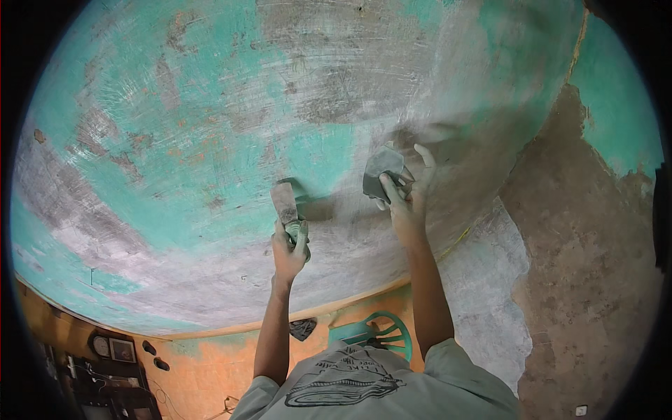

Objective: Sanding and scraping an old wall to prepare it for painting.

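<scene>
My left hand (290, 257) grips the handle of a putty knife (284, 202), its broad blade pointing up and smeared with grey paste. To the right, my right hand (408, 210) pinches a flat, dark grey plate (382, 168), probably a plastering spreader, with pale filler on its upper part. Its index finger is raised apart from the plate. Both hands are in front of a wall (320, 163) of worn turquoise paint, partly coated with grey-white filler. Whether the knife or the plate touches the wall, I cannot tell.
Below are an orange floor (205, 367), a green plastic chair (400, 331), a dark bag (303, 329) and a pair of sandals (157, 359). A dark cabinet (115, 383) stands lower left. The adjoining wall (572, 262) has bare brown patches and a socket (581, 410).
</scene>
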The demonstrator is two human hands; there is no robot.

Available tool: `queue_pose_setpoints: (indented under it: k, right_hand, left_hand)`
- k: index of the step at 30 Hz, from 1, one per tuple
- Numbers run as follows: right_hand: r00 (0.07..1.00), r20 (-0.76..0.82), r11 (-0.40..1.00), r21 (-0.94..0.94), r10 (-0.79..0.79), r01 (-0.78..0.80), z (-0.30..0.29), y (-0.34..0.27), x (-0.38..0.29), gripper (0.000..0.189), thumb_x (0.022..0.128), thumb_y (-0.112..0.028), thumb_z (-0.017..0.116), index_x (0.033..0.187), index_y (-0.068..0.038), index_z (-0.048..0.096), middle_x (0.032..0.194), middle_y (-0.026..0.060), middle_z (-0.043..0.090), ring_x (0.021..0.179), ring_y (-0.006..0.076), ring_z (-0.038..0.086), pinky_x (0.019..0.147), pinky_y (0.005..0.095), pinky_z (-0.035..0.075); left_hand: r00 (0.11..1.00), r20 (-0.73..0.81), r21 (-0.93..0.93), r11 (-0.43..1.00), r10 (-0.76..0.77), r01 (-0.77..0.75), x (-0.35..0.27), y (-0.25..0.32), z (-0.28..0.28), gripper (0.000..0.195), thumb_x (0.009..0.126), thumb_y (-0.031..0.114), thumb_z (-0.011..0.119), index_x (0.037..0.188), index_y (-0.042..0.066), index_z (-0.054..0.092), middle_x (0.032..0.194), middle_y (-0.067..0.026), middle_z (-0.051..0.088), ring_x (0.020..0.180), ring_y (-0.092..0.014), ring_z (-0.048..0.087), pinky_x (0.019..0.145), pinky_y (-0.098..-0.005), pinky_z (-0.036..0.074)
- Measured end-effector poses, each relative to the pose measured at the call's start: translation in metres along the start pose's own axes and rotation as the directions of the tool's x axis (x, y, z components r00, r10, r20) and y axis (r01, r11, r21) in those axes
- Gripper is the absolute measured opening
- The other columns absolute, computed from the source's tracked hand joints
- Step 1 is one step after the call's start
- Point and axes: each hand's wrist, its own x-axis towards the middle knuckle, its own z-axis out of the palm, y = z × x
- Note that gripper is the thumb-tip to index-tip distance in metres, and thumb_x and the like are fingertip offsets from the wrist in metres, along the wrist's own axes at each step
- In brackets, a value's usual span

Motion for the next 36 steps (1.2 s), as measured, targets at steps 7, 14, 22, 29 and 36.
queue_pose_setpoints:
  k: [7, 14, 22, 29, 36]
  right_hand:
    - [0.971, 0.213, 0.926, -0.333, -0.110, 0.178, -0.029, 0.023, 0.019, 0.047, 0.098, 0.003, 0.060, 0.142, -0.012, 0.051, 0.118, 0.0039, 0.061, 0.104, 0.0134, 0.060, 0.083, 0.0259, 0.051]
    - [0.917, 0.189, 0.829, -0.393, -0.351, 0.398, 0.020, -0.024, 0.028, 0.049, 0.092, 0.008, 0.051, 0.139, -0.004, 0.054, 0.140, 0.0137, 0.050, 0.128, 0.0265, 0.052, 0.112, 0.0391, 0.041]
    - [0.716, 0.261, 0.298, -0.778, -0.648, 0.554, 0.021, -0.013, 0.048, 0.075, 0.079, 0.015, 0.061, 0.150, -0.005, 0.056, 0.148, 0.0202, 0.045, 0.130, 0.0323, 0.046, 0.109, 0.0415, 0.040]
    - [0.630, 0.451, 0.045, -0.791, -0.632, 0.611, 0.000, 0.029, 0.049, 0.068, 0.077, 0.016, 0.060, 0.140, -0.007, 0.069, 0.134, 0.0086, 0.066, 0.119, 0.0287, 0.061, 0.104, 0.0425, 0.040]
    - [0.734, 0.452, 0.043, -0.837, -0.506, 0.545, -0.009, 0.071, 0.013, 0.055, 0.091, 0.003, 0.059, 0.146, -0.004, 0.061, 0.158, 0.0137, 0.054, 0.141, 0.0315, 0.056, 0.120, 0.0533, 0.034]
  left_hand:
    - [0.998, 0.009, 0.059, 0.997, 0.057, -0.057, 0.003, -0.002, 0.002, 0.022, 0.102, 0.016, 0.067, 0.114, 0.001, 0.056, 0.068, -0.0051, 0.063, 0.047, -0.012, 0.055, 0.046, -0.0303, 0.042]
    - [1.000, 0.009, 0.051, 0.999, 0.012, -0.012, 0.001, 0.002, 0.001, 0.022, 0.102, 0.016, 0.067, 0.113, 0.001, 0.056, 0.068, -0.0070, 0.064, 0.048, -0.013, 0.055, 0.048, -0.0316, 0.043]
    - [1.000, 0.006, 0.088, 0.996, 0.026, -0.026, 0.001, -0.014, -0.001, 0.020, 0.100, 0.012, 0.069, 0.113, 0.000, 0.059, 0.075, -0.0122, 0.065, 0.054, -0.021, 0.057, 0.053, -0.0362, 0.045]
    - [0.997, 0.000, 0.112, 0.990, 0.081, -0.081, 0.001, -0.016, 0.002, 0.020, 0.099, 0.011, 0.069, 0.114, 0.001, 0.060, 0.077, -0.0130, 0.066, 0.056, -0.022, 0.058, 0.055, -0.0364, 0.046]
    - [0.999, -0.021, 0.066, 0.998, 0.025, -0.024, 0.000, -0.014, 0.003, 0.018, 0.099, 0.010, 0.069, 0.112, 0.001, 0.062, 0.079, -0.0122, 0.066, 0.059, -0.020, 0.058, 0.057, -0.0346, 0.046]
